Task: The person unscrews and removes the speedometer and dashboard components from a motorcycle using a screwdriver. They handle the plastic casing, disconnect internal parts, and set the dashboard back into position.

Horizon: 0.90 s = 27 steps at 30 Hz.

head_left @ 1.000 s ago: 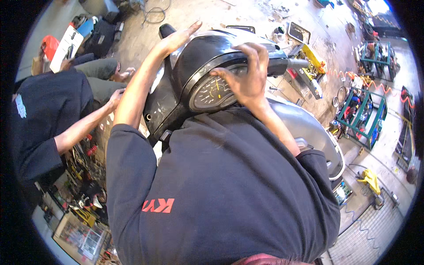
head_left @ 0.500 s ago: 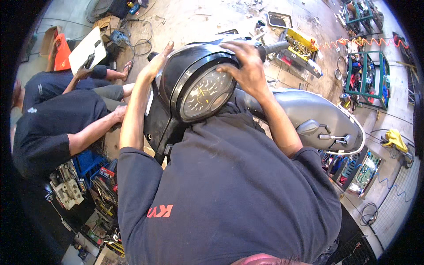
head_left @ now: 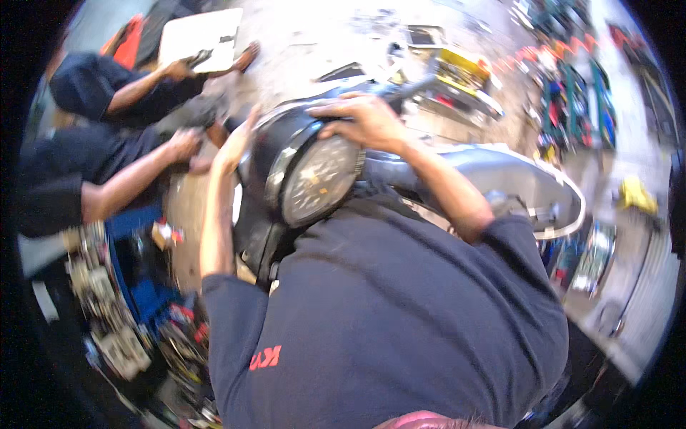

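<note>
A black scooter instrument housing point(head_left: 266, 139) with a round dial point(head_left: 321, 179) stands in front of my chest. My left hand point(head_left: 238, 139) is pressed along its left side, thumb up; its other fingers are largely hidden. Across the top right of the housing lies my right hand point(head_left: 366, 123), fingers bent over the rim and thumb near the dial's edge. Between them the two hands hold the housing. Behind my right forearm stretches the scooter's long grey seat point(head_left: 457, 175), with a blurred mirror point(head_left: 494, 200) on it.
Two people sit close on the left; one person's hand point(head_left: 175, 70) is at a white panel point(head_left: 214, 32). A yellow toolbox point(head_left: 461, 68) stands beyond the scooter, a green-framed rack point(head_left: 572, 100) to the right. A blue crate point(head_left: 146, 300) and tools lie at lower left.
The view has swung and blurred. Housing and hands appear farther left, and the dial faces me less squarely. The right hand lies further over the top. The white panel appears farther right.
</note>
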{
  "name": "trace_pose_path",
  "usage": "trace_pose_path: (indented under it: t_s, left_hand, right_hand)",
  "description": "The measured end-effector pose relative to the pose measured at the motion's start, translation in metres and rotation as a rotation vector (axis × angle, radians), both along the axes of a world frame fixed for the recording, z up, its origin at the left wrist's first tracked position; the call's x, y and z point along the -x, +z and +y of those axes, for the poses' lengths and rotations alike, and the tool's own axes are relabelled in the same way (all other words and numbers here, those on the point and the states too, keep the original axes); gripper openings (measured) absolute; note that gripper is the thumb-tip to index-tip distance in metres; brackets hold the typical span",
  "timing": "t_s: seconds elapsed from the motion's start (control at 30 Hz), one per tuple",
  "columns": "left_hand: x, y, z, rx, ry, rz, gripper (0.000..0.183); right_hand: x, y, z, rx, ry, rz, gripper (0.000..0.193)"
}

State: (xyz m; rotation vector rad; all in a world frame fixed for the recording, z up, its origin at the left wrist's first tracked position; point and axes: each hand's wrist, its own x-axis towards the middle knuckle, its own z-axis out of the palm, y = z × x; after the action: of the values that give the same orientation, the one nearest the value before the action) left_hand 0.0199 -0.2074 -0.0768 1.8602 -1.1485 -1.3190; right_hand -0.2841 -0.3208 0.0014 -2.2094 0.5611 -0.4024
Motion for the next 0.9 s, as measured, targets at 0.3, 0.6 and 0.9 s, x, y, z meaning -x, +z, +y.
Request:
trace_pose_path:
  t_s: [0.3,0.6,0.9]
  left_hand:
    - [0.035,0.034,-0.020,-0.251,0.052,0.521,0.074]
    - [0.007,0.026,-0.012,-0.343,0.159,0.339,0.080]
    - [0.008,0.022,-0.020,-0.309,0.078,0.330,0.087]
  right_hand:
    - [0.007,-0.040,0.054,0.202,-0.465,-0.452,0.028]
    - [0.236,-0.085,0.097,-0.154,-1.699,-0.225,0.025]
    - [0.460,-0.183,0.133,0.368,-1.546,0.959,0.029]
